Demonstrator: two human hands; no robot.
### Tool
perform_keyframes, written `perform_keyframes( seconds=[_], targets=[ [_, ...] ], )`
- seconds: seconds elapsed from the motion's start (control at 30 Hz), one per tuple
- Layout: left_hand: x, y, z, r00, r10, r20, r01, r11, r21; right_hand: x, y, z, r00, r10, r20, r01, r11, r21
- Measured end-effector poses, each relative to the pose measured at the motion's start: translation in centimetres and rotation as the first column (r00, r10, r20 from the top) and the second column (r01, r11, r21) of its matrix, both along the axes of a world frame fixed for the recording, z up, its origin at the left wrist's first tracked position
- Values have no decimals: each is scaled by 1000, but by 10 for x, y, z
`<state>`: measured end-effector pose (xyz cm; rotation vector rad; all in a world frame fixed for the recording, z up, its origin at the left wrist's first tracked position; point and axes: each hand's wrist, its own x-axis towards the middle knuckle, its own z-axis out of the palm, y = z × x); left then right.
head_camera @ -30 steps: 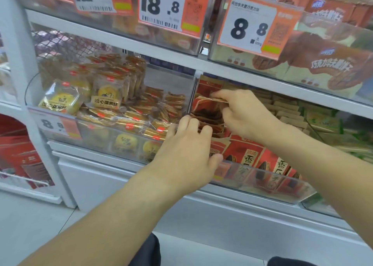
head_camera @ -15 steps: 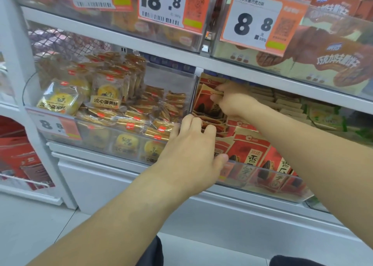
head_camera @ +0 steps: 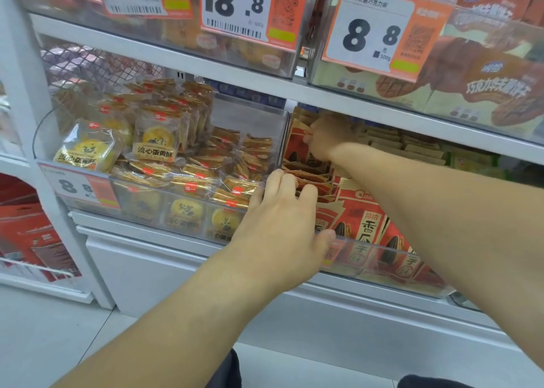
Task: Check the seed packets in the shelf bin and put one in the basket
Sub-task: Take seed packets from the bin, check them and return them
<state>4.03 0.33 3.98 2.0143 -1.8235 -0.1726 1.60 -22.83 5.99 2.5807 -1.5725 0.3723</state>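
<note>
Single head view, close to the shelf (head_camera: 294,91), facing forward and slightly down; clear bin (head_camera: 382,265) mid-frame, floor (head_camera: 44,343) along the lower left.

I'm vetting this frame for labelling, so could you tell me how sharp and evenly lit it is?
Head view: even store light, no hard shadows; wide-angle bending of the shelf edge; the price tag reads clearly; soft glare on the clear bin front; the right hand is slightly blurred under the shelf.

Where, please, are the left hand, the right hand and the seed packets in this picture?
left hand (head_camera: 282,228), head view, on the back of the hand.
right hand (head_camera: 325,136), head view, on the knuckles, deep in the bin.
seed packets (head_camera: 368,225), head view, on a front red packet's face.
</note>
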Motion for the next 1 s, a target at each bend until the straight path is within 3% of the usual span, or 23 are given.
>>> perform_keyframes(
  seconds=[0.17, 0.3, 0.43, 0.53, 0.67, 0.77, 0.9, 1.0],
  targets=[
    [1, 0, -1, 1000, -2, -3, 2, 1000, -20, 4, 8, 0, 997, 0, -82, -2, 1000, -28],
    [1, 0, -4, 1000, -3, -7, 3, 999, -44, -11, 32, 16, 992, 72, -106, -64, 995, 80],
    [2, 0, -6, 1000, -4, 7, 4, 998, -57, -43, 59, 32, 994, 106, 21, -108, 959, 262],
    [2, 1, -6, 1000, -6, -1, 5, 997, -73, -65, 79, 39, 976, 182, 117, -210, 926, 314],
    [1, -1, -6, 998, 15, -53, -21, 992, -123, -86, 99, 37, 918, 374, 134, -391, 909, 142],
    [-2, -3, -2, 974, 125, -189, -163, 965, -205, -107, 106, 27, 846, 489, 213, -499, 866, -6],
    [-6, -4, -1, 925, 234, -300, -315, 913, -258, -132, 121, 25, 746, 579, 330, -495, 813, -307],
    [-14, -2, 2, 908, 160, -388, -299, 894, -332, -150, 131, 36, 583, 707, 400, -434, 687, -583]
  ],
)
